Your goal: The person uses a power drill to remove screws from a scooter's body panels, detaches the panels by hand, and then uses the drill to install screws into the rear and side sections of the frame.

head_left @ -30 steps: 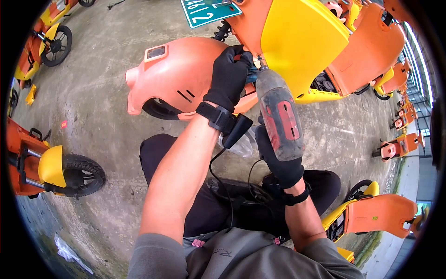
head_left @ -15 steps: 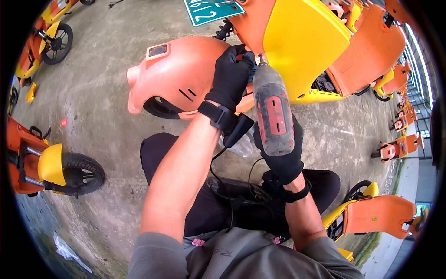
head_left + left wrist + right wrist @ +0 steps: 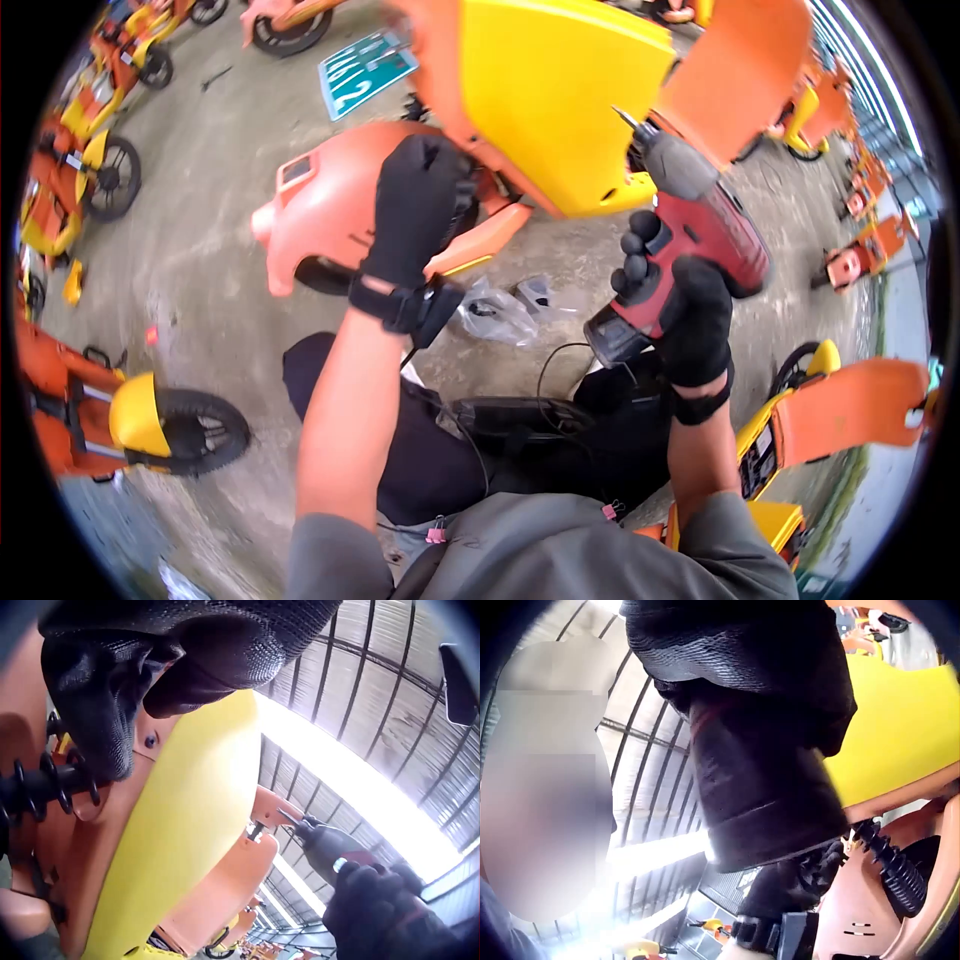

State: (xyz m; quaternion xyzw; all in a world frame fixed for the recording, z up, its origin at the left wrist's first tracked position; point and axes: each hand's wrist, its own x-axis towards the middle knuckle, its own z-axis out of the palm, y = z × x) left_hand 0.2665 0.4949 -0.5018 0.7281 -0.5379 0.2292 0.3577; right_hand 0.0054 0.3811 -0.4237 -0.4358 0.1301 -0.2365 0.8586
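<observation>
My black-gloved right hand [image 3: 695, 320] grips the handle of a red and grey cordless impact driver [image 3: 720, 225]. The driver is tilted, its bit [image 3: 628, 118] pointing up and left in front of the yellow side panel [image 3: 560, 110] of a scooter. In the right wrist view the tool's dark base [image 3: 769, 795] fills the middle. My gloved left hand [image 3: 415, 205] is over the salmon-orange rear fender [image 3: 335, 190], fingers bent. In the left wrist view its thumb and a finger stand apart, near a dark screw [image 3: 151, 741] in the orange frame and a coil-spring shock absorber [image 3: 56, 787].
Clear plastic bags [image 3: 497, 312] lie on the concrete floor beyond my lap. A green license plate [image 3: 367, 75] hangs off the scooter's rear. Other orange and yellow scooters stand on both sides, one close on the left [image 3: 130, 415]. A cable [image 3: 540, 385] runs across my lap.
My right hand has swung the driver right, away from the panel, turning it onto its side. My left hand has come away from the bit, leftward over the fender. The head view has shifted.
</observation>
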